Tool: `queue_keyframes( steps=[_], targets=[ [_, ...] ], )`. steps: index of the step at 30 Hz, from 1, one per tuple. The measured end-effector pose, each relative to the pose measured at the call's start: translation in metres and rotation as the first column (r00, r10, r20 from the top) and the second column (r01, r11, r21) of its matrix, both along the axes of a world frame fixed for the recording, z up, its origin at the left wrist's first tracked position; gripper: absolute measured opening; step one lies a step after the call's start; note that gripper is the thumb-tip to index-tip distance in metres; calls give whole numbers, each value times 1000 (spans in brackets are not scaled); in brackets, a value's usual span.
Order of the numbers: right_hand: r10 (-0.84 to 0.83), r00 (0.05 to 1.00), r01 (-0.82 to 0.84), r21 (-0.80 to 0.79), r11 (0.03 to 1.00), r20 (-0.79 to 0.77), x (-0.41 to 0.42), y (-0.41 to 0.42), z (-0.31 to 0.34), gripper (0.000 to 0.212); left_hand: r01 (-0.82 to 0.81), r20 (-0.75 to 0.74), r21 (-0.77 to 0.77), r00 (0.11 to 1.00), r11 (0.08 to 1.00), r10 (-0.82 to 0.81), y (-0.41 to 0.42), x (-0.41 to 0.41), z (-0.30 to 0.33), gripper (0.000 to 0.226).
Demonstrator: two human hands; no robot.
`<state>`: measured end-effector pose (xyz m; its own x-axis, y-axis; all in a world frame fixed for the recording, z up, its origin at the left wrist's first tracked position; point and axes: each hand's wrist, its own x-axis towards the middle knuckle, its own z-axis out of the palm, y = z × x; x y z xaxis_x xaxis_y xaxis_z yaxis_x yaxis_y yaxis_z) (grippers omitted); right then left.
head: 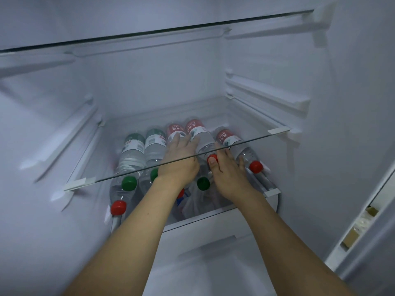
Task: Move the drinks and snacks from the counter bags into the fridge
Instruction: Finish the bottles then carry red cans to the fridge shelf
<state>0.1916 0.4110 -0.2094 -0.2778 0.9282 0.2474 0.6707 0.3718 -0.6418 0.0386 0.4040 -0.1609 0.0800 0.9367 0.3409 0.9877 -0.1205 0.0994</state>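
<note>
Several water bottles lie on their sides on the lower fridge shelf, caps toward me, some green-capped (129, 183) and some red-capped (255, 166). Both my hands reach in under the front edge of a glass shelf (119, 175). My left hand (179, 154) rests with spread, straight fingers on a red-labelled bottle (173, 129). My right hand (226, 174) wraps the neck of the middle red-labelled bottle (195, 127), thumb on its red cap (214, 157). Its fingers curl down beside the rightmost bottle (226, 136).
A second layer of bottles shows lower at the front, with a red cap (118, 207) at left and a green cap (203, 183). A white drawer (215, 223) below holds bagged items. Another glass shelf (149, 33) spans above. The fridge's door frame (363, 221) runs at right.
</note>
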Motion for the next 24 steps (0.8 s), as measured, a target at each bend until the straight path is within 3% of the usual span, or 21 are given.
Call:
queue_keyframes(
  steps=[7,12,19,24],
  targets=[
    [7,1000,-7,-41,999,7,2,-4,10,58,-17,-18,25,1000,1000,17,-12,4,1,59],
    [27,992,-15,-92,996,124,9,-19,11,71,-9,-90,118,996,993,20,-35,11,-5,52],
    [71,947,-32,-127,991,314,25,-57,33,72,-85,9,-21,996,996,86,-73,14,-12,59],
    [131,884,-73,-144,987,450,30,-86,52,74,-111,26,-40,993,993,112,-112,14,-14,61]
  ],
)
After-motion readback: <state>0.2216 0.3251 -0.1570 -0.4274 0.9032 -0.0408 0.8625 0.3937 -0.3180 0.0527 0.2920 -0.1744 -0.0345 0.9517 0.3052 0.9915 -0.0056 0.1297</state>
